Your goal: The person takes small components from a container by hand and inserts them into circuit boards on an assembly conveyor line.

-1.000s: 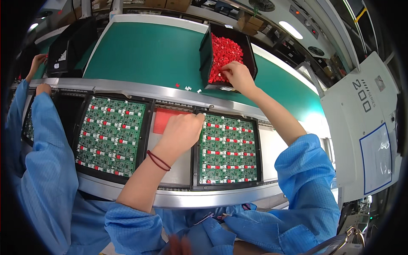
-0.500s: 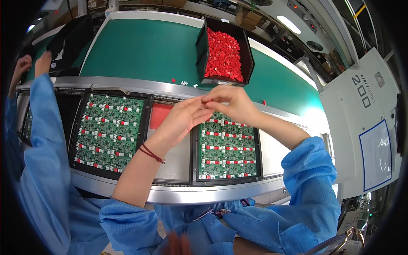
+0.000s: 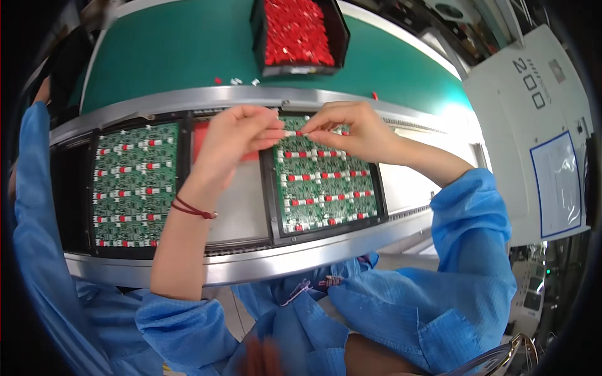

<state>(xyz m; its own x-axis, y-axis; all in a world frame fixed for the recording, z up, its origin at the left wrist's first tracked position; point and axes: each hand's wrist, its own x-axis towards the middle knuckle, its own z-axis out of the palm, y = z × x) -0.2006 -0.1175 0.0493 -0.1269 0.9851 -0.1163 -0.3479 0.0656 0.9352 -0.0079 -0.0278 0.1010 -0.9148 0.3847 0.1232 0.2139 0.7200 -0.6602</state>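
Over the upper edge of the right-hand green circuit board panel (image 3: 326, 186), my right hand (image 3: 354, 133) pinches a small red connector (image 3: 300, 133) between thumb and fingertips, at the row of white connectors. My left hand (image 3: 235, 138) is beside it at the panel's upper left corner, fingers bent together; what they hold, if anything, is hidden. A dark red cord circles my left wrist. The panel sits in a black frame (image 3: 274, 213) and carries several rows of red and white connectors. Its top row is partly covered by my hands.
A second framed panel (image 3: 135, 188) lies to the left. Beyond the metal rail (image 3: 207, 97), a black bin (image 3: 301, 69) of red connectors stands on a green surface, with a few loose pieces (image 3: 236, 81) nearby. A co-worker's blue sleeve (image 3: 37, 169) is at far left; a white machine (image 3: 501, 106) at right.
My hands have separated from each other. The right has come down to the panel's top row with the red connector; the left has curled its fingers. The whole view has shifted.
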